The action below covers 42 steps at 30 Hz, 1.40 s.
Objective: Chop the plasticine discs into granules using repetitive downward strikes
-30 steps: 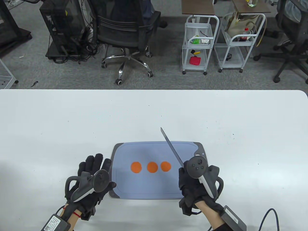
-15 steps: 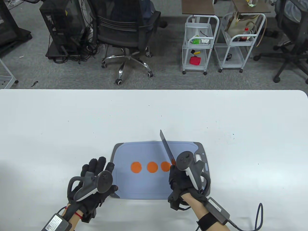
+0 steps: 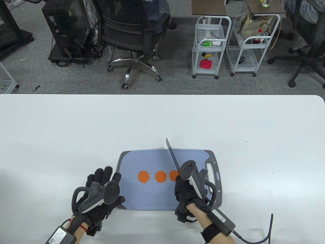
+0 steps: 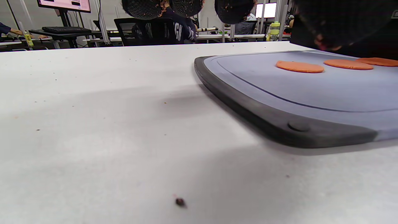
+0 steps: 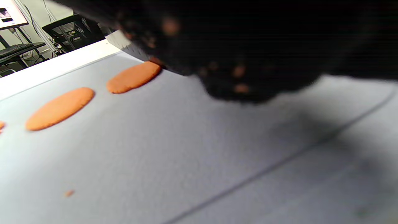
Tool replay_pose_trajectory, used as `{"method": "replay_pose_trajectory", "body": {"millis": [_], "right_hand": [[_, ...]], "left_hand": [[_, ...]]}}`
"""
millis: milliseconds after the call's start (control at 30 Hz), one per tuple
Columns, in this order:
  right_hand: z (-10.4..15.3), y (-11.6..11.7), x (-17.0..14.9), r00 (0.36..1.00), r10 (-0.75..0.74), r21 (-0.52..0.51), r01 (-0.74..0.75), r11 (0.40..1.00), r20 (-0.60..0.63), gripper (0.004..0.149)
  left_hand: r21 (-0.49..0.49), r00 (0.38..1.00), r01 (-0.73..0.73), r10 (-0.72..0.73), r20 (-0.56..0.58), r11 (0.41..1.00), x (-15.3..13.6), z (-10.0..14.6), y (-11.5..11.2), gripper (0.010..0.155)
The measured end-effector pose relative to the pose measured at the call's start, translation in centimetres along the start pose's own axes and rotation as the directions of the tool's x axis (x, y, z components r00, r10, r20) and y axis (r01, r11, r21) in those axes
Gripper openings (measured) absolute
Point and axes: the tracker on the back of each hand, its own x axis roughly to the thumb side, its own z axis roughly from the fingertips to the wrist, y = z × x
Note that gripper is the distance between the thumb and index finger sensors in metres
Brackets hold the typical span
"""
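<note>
From the table view, a blue-grey cutting board (image 3: 162, 193) lies on the white surface (image 3: 76, 132) with three orange discs (image 3: 160, 176) in a row across its middle. The right hand (image 3: 186, 193) grips a knife (image 3: 172, 157), its blade angled up and away over the rightmost disc. The left hand (image 3: 101, 183) rests with fingers spread flat at the board's left edge, holding nothing.

The left wrist view shows the board's dark rim (image 4: 248, 109) and the discs (image 4: 300, 66) lying flat.

In the right wrist view, the blade (image 5: 130, 48) meets the edge of the nearest disc (image 5: 133, 77).
</note>
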Motion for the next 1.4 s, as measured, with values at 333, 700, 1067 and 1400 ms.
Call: {"method": "replay_pose_trajectory", "body": {"millis": [333, 700, 1067, 1400], "right_hand": [[0.8, -1.5, -0.6, 0.995, -0.08, -0.027, 0.081, 0.996, 0.056, 0.05], [0.2, 0.2, 1.2, 0.997, 0.072, -0.01, -0.072, 0.997, 0.009, 0.052], [0.3, -2.2, 0.3, 0.994, -0.083, -0.018, 0.084, 0.996, 0.07, 0.051], [-0.4, -0.8, 0.1, 0.999, 0.027, 0.027, -0.028, 0.999, 0.024, 0.051]], "left_hand": [[0.013, 0.999, -0.027, 0.027, -0.017, 1.0, -1.0, 0.1, 0.4, 0.088], [-0.009, 1.0, 0.021, -0.021, 0.003, 1.0, -0.1, 0.2, 0.0, 0.089], [-0.021, 1.0, 0.006, -0.007, -0.011, 1.0, -0.6, 0.0, -0.1, 0.089], [-0.043, 1.0, 0.012, -0.013, -0.005, 0.999, -0.4, 0.0, -0.2, 0.089]]}}
